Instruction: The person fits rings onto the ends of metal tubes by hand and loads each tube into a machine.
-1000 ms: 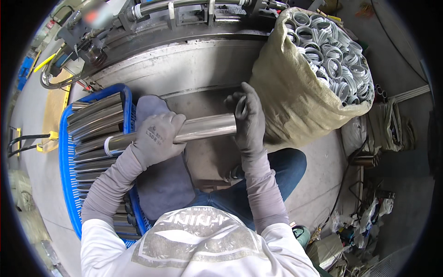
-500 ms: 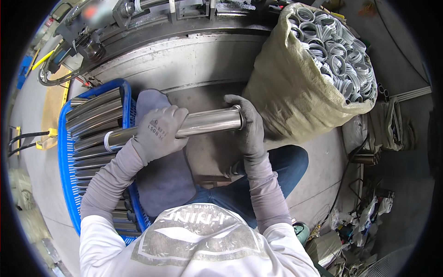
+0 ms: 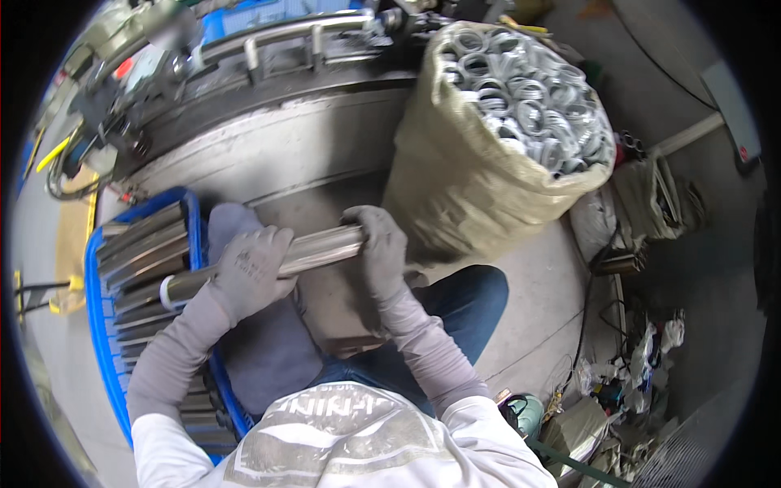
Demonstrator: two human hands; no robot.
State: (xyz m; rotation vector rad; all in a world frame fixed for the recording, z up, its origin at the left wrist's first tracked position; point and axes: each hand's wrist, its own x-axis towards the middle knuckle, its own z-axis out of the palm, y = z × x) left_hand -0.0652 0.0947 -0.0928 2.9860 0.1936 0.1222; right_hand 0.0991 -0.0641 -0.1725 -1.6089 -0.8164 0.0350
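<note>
A shiny metal tube (image 3: 323,251) lies across my lap area, tilted slightly up toward the right. My gloved left hand (image 3: 254,272) is wrapped round its middle. At the tube's right end, my gloved right hand (image 3: 381,250) closes over the tip and hides it. A white ring (image 3: 167,293) encircles the tube to the left of my left hand. That left part of the tube reaches over a blue plastic basket (image 3: 95,333), where several similar metal tubes (image 3: 145,254) lie stacked side by side.
A tall woven sack (image 3: 464,179) full of pale grey rings (image 3: 529,110) stands at the right. A machine bench (image 3: 268,106) runs along the far side. A grey cushion-like pad (image 3: 260,358) lies beside the basket. Plastic scraps (image 3: 643,358) litter the floor at far right.
The view has shifted, so the sack, basket and both hands appear further left and lower. My hands keep their hold on the tube, and the white ring stays around it.
</note>
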